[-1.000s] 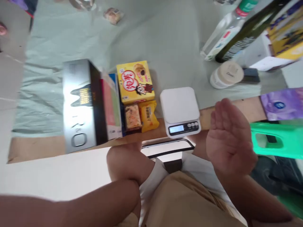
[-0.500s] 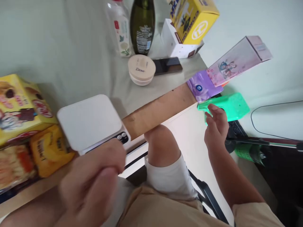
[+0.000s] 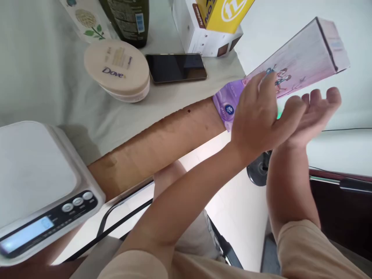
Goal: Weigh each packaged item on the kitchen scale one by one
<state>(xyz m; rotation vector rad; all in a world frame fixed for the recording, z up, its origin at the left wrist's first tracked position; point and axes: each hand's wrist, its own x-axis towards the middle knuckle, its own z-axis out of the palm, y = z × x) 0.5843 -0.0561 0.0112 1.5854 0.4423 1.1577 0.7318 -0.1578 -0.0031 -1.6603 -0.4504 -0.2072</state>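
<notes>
A: Sweep left to right. Far left?

B: White digital kitchen scale (image 3: 35, 182) at lower left, cut off by the frame edge. Display and three round buttons face the near side. It sits on a pale green cloth (image 3: 40, 77) that covers most of the wooden table (image 3: 151, 143); bare wood shows only along the near edge.

A: Upper middle?

B: Round cream Dove jar (image 3: 117, 69), lid on. Black phone (image 3: 176, 68) lies flat just right of it, screen dark. Behind the jar are a dark green bottle (image 3: 129, 19) and a clear floral-label bottle (image 3: 87, 19), both cropped by the top edge. Right of the phone is a white box (image 3: 200, 38) with a yellow box (image 3: 223, 13) on top.

A: Hands?

B: Both at right of centre, past the table's end. Left hand (image 3: 257, 116) reaches across, fingers spread, fingertips on the face of a long pink carton (image 3: 302, 60). Right hand (image 3: 312, 114) is palm up, fingers apart, just under the carton's lower edge. Can't tell whether it touches. Neither hand is closed on anything.

A: Carton position?

B: Upper right, tilted, far end high. Its low end meets a purple tissue pack (image 3: 229, 104) at the table's corner, partly hidden by the left hand.
</notes>
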